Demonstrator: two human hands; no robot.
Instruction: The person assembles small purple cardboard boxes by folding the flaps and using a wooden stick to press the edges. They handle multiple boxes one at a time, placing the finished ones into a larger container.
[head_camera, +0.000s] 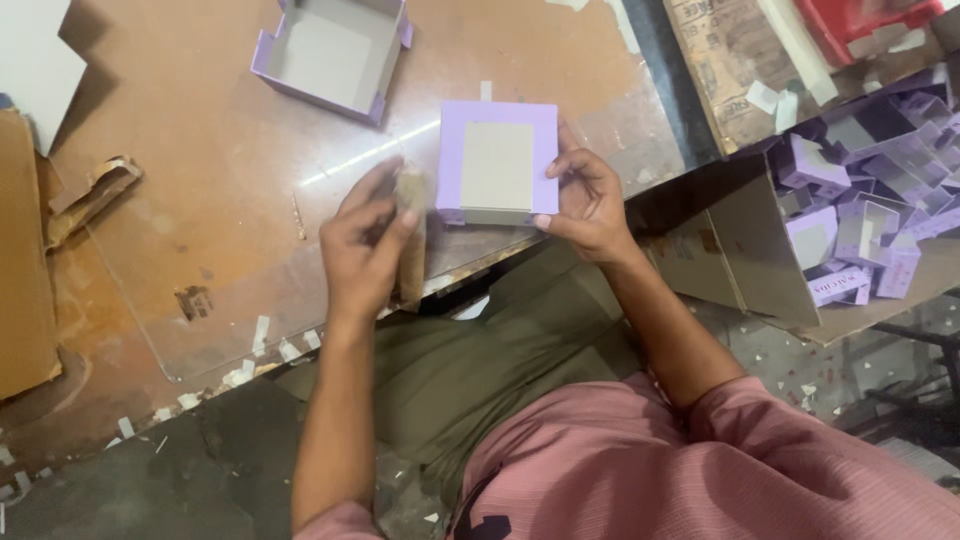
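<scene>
Rt hand (585, 200) gripping right edge of small square box (497, 163), thumb below, fingers curled over lilac paper border. Box upside down, base showing: matte grey board panel in centre, framed by smooth lilac wrap, sitting at near edge of table (200, 150).

Lt hand (365, 245) closed round a brownish, blurred tool (410, 235) (rag or brush, can't tell which), held upright just beside box's left side, apparently not touching it.

Table top: worn orange-brown surface under a clear scratched plastic sheet (250, 310), glare streak across it. Torn white paper scraps (270, 350) scattered along front edge.

Second box (333, 50) farther back, open side up, grey board inside, lilac corners and outer walls, well apart from hands.

Crumpled brown cardboard strip (90, 195) at left, flat corrugated piece beside it.

At right, below table level, cardboard carton (760, 270) w/ heap of lilac box parts (870, 210), angular, grey-lined, jumbled. Red crate (850, 20) top right.

Pink ribbed-fabric shirt, olive trousers in foreground.
</scene>
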